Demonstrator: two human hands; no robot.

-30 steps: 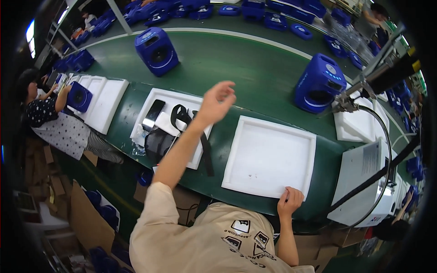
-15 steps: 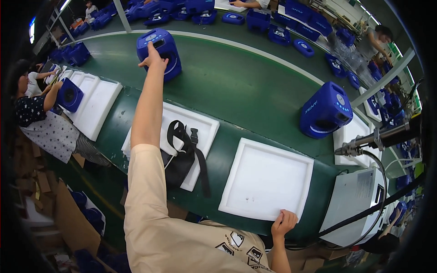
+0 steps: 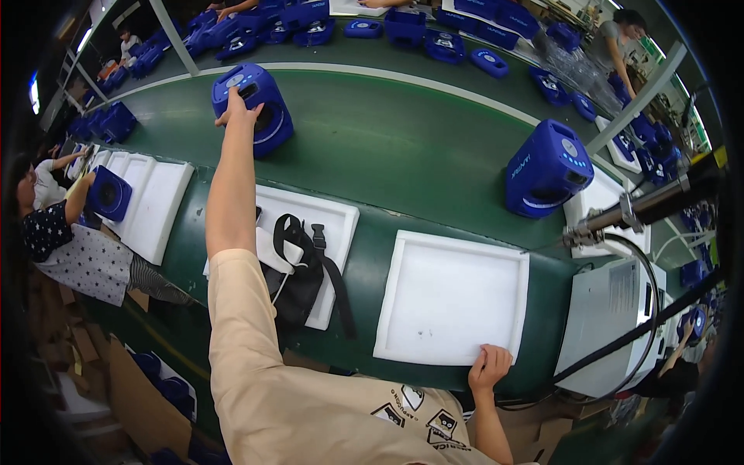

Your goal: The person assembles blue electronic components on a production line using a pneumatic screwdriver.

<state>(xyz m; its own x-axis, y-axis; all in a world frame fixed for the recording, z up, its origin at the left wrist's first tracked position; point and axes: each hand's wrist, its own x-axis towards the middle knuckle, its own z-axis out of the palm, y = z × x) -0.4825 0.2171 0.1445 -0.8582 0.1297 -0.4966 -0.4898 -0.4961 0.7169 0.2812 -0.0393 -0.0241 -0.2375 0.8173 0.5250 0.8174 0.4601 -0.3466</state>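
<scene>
At the far left of the green bench stands a blue box-shaped speaker (image 3: 273, 122) with a round button panel on top. My left hand (image 3: 239, 116) reaches out to it, fingers apart, one fingertip at the panel's near edge. Some of its fingers are hard to make out against the blue case. Close to me lies a shallow white foam tray (image 3: 453, 298) with nothing in it but small dark marks. My right hand (image 3: 490, 368) is closed, its curled fingers at the tray's near right rim.
A black strap bag (image 3: 298, 291) lies on another foam tray (image 3: 341, 225). A second blue speaker (image 3: 542, 170) stands at the right, near a metal arm with cable (image 3: 620, 221) and a white machine (image 3: 608, 318). A co-worker (image 3: 77, 240) handles a blue unit at left.
The whole view has shifted and turned a little. My left hand stays at the speaker, its fingers slightly less spread. My right hand remains at the tray's rim.
</scene>
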